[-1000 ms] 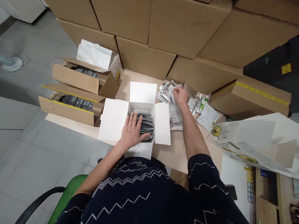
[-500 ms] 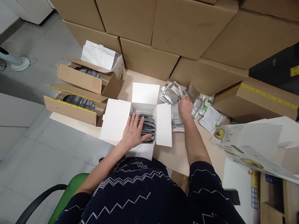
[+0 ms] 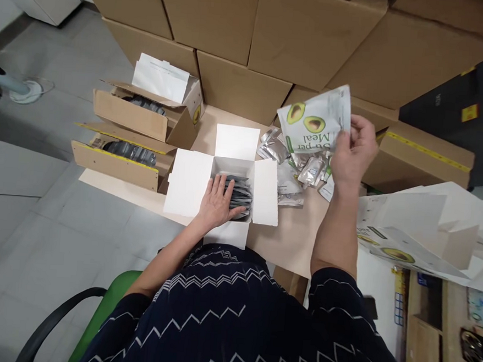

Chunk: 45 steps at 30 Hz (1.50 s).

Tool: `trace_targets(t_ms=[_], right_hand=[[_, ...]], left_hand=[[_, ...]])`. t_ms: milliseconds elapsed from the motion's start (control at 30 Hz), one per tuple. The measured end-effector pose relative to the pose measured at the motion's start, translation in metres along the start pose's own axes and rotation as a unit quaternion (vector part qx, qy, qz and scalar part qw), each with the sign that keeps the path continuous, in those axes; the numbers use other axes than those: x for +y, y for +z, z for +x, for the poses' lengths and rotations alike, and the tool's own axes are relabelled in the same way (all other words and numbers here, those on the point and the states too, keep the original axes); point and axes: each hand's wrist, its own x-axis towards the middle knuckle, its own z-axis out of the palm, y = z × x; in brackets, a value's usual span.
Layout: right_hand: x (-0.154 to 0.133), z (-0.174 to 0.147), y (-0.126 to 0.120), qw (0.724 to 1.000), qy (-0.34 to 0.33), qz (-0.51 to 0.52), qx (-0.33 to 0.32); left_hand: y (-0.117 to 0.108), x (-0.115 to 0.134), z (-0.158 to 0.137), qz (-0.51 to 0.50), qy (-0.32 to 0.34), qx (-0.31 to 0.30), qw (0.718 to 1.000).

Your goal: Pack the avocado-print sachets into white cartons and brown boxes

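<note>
My left hand lies with fingers spread over the left side of an open white box, touching a row of grey sachets that stand inside it. The box's flaps are folded outward. My right hand is raised above the table and pinches a white pouch by one end. Avocado pictures and the words "Super Meal" are printed on the pouch. Below it lies a loose pile of silver and white sachets, partly hidden by the pouch.
Two open cardboard cartons with dark packets stand at the left, a printed white box behind them. Stacked brown boxes wall off the back. At the right are a large avocado-printed carton and a yellow-taped box.
My right hand has lifted the white pouch out of the sachet pile and moved it up and to the right. My left hand stays on the sachets in the box.
</note>
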Motion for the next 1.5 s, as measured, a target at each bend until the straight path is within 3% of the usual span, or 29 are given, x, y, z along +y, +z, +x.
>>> trace_targets(t_ms=[133,233,367,433,533,667,767,1000,1100,1200,1333,1500], right_hand=[[-0.046,-0.009,0.004,0.995,-0.049,0.062,-0.063],[-0.073,-0.023,0.021,0.983,-0.078,0.050,-0.156],[-0.090,-0.041,0.053,0.948,-0.118,0.050,-0.292],[-0.090,-0.046,0.066,0.935,-0.119,0.044,-0.330],[-0.081,-0.046,0.076,0.936,-0.114,0.054,-0.329],[-0.072,-0.041,0.071,0.938,-0.126,0.084,-0.313],[-0.073,-0.043,0.071,0.927,-0.131,0.070,-0.343],[-0.076,-0.068,0.115,0.860,-0.130,-0.021,-0.494],[-0.073,-0.072,0.128,0.841,-0.137,-0.053,-0.521],[-0.073,-0.072,0.134,0.822,-0.142,-0.090,-0.544],[-0.077,-0.074,0.138,0.774,-0.164,-0.141,-0.595],[-0.079,-0.076,0.139,0.741,-0.194,-0.138,-0.628]], left_hand=[[-0.001,0.001,0.000,0.003,-0.003,-0.005,1.000],[-0.001,0.001,-0.001,0.008,-0.002,-0.005,1.000],[-0.002,0.001,-0.002,0.016,0.003,-0.003,1.000],[-0.002,0.001,-0.002,0.017,0.003,-0.002,1.000],[-0.002,0.001,-0.002,0.014,0.003,0.003,1.000],[-0.002,0.001,-0.002,0.016,0.007,0.004,1.000],[-0.001,0.001,-0.002,0.017,0.007,0.006,1.000],[0.001,0.000,0.000,0.027,0.012,0.018,0.999],[0.002,-0.001,0.000,0.020,0.014,0.024,0.999],[0.002,-0.001,-0.001,0.013,0.013,0.029,0.999],[0.004,-0.001,-0.001,0.022,0.013,0.030,0.999],[0.002,0.000,0.001,0.029,0.017,0.036,0.999]])
